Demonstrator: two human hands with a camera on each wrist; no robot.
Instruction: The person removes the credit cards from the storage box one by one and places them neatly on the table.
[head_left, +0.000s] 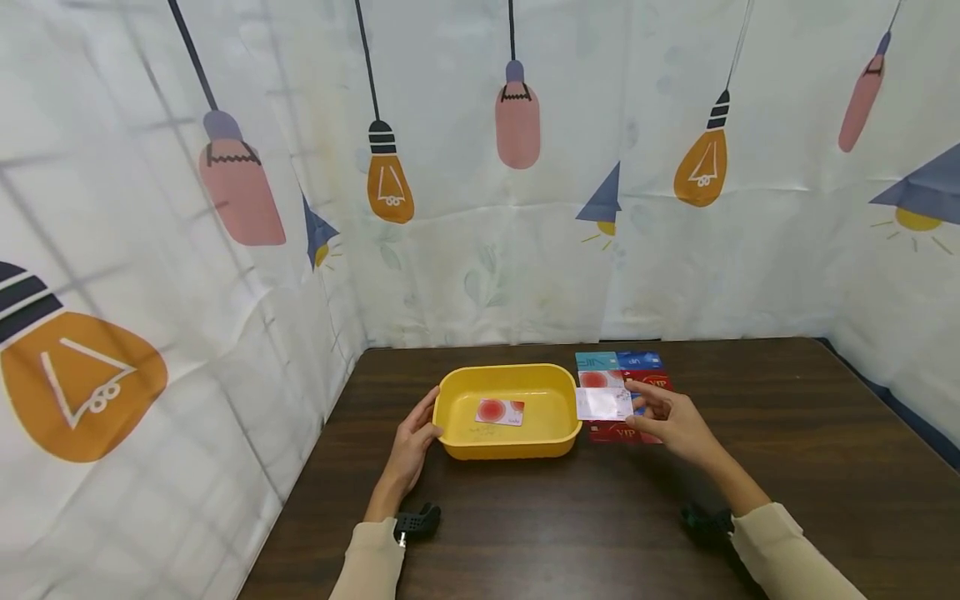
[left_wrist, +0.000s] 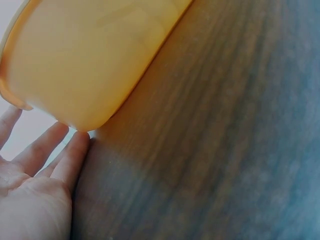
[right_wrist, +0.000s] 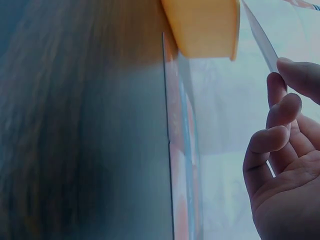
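Head cam only: card point(head_left: 500, 411) in yellow tub point(head_left: 457, 446); wrist cams: tub's outside only.

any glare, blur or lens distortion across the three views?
Head: wide-angle warp bends the curtain lines; glare whitens the card pinched by the right hand; the tub is sharp. Left wrist: soft and washed out, tub pale orange, table grain smeared, left hand overexposed. Right wrist: dim blue cast, table blurred, card seen edge-on against a blown-out background.
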